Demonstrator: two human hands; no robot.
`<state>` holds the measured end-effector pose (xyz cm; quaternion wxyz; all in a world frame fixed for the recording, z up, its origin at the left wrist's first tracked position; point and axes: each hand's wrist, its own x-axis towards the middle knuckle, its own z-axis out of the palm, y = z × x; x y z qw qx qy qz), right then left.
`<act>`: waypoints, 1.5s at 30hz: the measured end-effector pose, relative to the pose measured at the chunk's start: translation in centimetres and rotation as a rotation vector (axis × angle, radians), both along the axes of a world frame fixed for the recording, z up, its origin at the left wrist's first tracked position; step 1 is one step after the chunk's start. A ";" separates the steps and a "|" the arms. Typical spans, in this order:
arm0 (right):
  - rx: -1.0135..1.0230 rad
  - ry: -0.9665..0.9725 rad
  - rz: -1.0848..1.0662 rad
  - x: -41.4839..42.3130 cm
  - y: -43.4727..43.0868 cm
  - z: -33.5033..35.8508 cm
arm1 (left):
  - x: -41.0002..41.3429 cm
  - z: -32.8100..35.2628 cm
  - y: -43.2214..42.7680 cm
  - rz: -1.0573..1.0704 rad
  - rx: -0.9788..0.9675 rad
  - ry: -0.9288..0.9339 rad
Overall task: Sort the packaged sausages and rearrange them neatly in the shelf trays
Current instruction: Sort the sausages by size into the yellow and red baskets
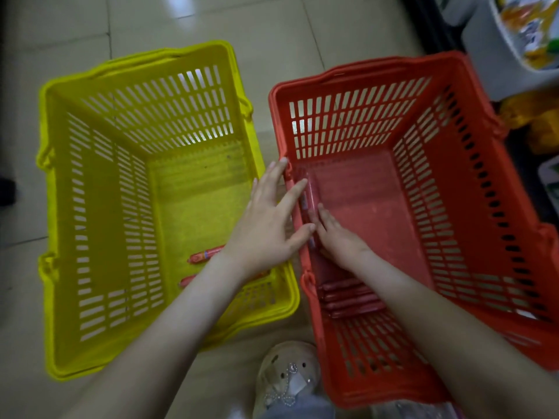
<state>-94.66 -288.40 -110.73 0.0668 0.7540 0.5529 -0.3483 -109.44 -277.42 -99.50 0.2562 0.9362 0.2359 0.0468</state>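
One red packaged sausage [309, 193] lies lengthwise against the left wall inside the red slotted plastic basket [453, 122]. The person's right hand [340, 238] reaches down to it. Its grip is flat, with straight fingers [323, 213] laid on the sausage's near end rather than curled round it. Under that forearm, a small row of similar red sausages [348, 297] lies crosswise at the near end of the same basket.

The left hand [269, 225] rests over the red basket's left rim with its grip spread wide, fingertips and thumb touching the edge and holding nothing.

Just beside it on the left stands a yellow slotted plastic basket [90, 182], with two orange-red sausages [205, 254] near its near right corner, partly hidden by the left forearm.

Both baskets sit on the pale tiled floor [257, 22]. A light perforated shoe [287, 367] shows between them at the bottom, and a grey shelf tray [484, 49] of bright packets stands at the top right.
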 end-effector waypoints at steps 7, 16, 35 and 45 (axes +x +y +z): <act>0.118 -0.049 0.052 1.8 0.7 4.4 | 0.3 1.0 -1.3 0.066 0.151 0.091; 0.700 -0.358 -0.323 5.0 -24.0 17.2 | 3.3 5.3 -19.6 -0.198 0.040 0.123; -0.330 0.047 -0.032 -0.2 -39.5 3.4 | 4.4 2.1 -24.5 -0.498 0.245 0.349; -0.187 -0.110 -0.121 -4.4 -42.5 2.3 | 4.3 1.9 -24.6 -0.488 0.304 0.328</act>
